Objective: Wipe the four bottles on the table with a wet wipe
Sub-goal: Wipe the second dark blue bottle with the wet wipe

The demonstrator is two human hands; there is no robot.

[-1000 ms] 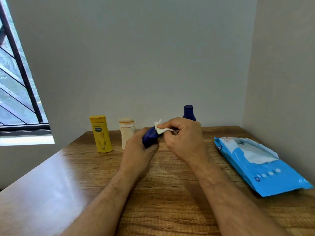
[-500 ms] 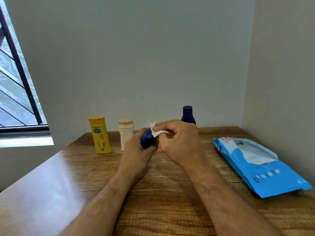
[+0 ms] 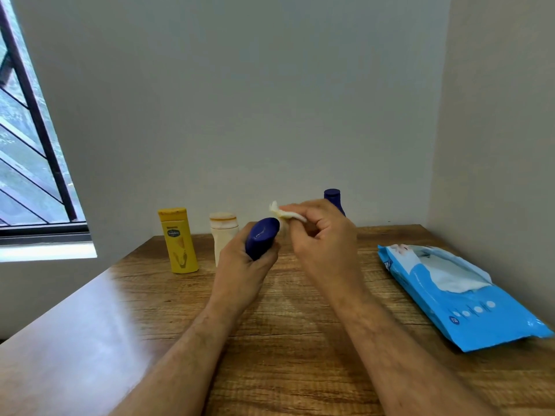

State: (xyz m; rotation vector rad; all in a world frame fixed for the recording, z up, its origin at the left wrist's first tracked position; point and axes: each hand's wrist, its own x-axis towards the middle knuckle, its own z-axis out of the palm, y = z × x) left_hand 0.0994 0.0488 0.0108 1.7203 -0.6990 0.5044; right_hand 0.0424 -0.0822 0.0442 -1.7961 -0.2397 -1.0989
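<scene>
I am gripping the small dark blue bottle (image 3: 260, 238) around its body in my left hand (image 3: 240, 265) above the table (image 3: 300, 340), tilted toward me, while my right hand (image 3: 322, 235) is pinching the soft, limp wet wipe (image 3: 285, 214) just beside its slick-looking, probably light end.

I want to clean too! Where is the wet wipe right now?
In the head view, the wet wipe is pinched in the right hand, mid-table, just right of the blue bottle that the left hand holds.
</scene>
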